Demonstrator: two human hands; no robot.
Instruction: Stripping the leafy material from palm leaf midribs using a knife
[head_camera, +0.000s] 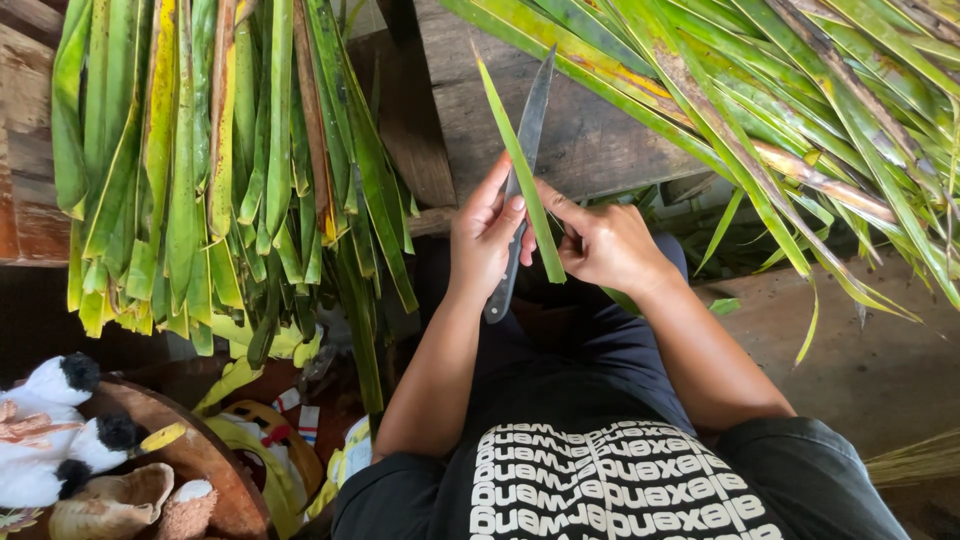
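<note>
A thick bundle of cut green leaves (220, 170) hung over the edge of a worn wooden bench (25, 190) at the left, their trimmed ends yellowing. At the far right a loose heap of long leaves (800, 110) fanned across a grey wooden board (590, 140) and down toward the floor (880, 370). Near left, a black-and-white soft toy (55, 430) lay on a round brown tray (205, 460), beside a pale shell-like husk (110, 505).
</note>
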